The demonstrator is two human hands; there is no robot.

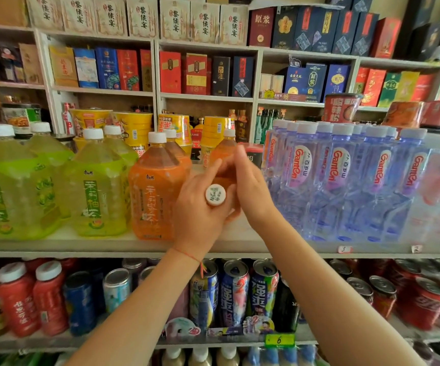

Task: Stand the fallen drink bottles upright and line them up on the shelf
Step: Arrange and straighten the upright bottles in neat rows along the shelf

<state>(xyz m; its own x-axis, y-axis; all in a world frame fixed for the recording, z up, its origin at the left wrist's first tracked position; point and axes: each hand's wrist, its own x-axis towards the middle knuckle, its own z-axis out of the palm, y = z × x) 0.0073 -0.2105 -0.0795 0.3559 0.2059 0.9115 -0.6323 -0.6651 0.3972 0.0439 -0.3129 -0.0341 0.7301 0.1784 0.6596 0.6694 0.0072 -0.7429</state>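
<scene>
On the shelf (108, 244), both hands' grip clasps 1 tipped orange bottle (220, 180), cap (215, 194) toward the camera.

A shop wall is covered by white shelving (155, 75) in even light, its upper compartments filled with boxed liquor (195, 72), while canned drinks (233, 291) are ranged on a lower shelf behind a yellow price tag (279, 339).

Gift boxes (195, 73) fill the cubbies above the yellow noodle cups (131, 128); drink cans (233, 291) stand well below them.
</scene>
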